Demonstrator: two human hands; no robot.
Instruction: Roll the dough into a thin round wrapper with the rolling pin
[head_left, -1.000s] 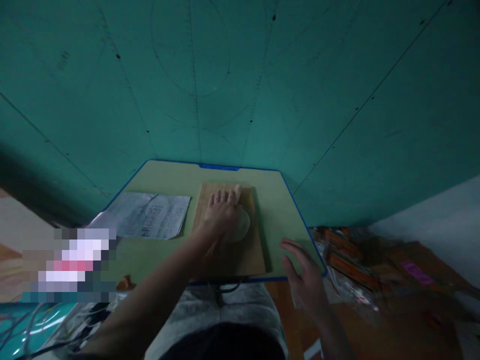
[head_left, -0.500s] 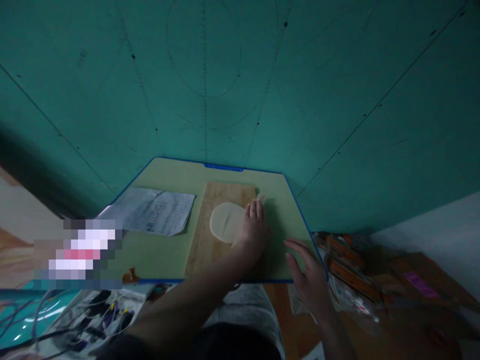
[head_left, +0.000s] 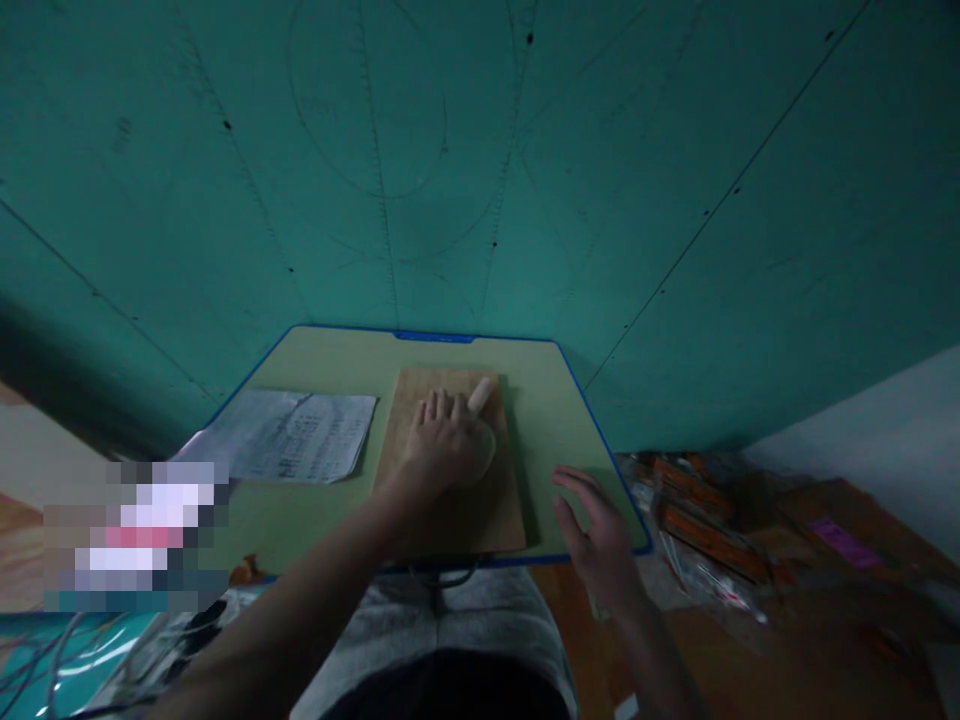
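My left hand point(head_left: 441, 448) lies over a flat, pale dough disc point(head_left: 486, 457) with its fingers spread; most of the disc is hidden under it. Only the disc's right edge shows. A short pale wooden rolling pin point(head_left: 481, 395) slants up from beside my fingers; its lower end is covered, so I cannot tell whether the hand touches it. Both are on a wooden cutting board point(head_left: 500, 525). Off to the right, my right hand point(head_left: 596, 525) hovers by the table's front right corner, fingers apart and holding nothing.
The board rests on a small pale-green table point(head_left: 544, 400) with a blue rim. Printed paper point(head_left: 300, 435) lies to its left. Behind stands a green marked wall point(head_left: 450, 220). Boxes and plastic bags point(head_left: 712, 530) crowd the floor at right; cables point(head_left: 64, 650) trail at lower left.
My left hand has moved left, from the board's right edge onto the dough disc. More of the rolling pin shows now. My right hand keeps its place beside the table, and the view has shifted slightly.
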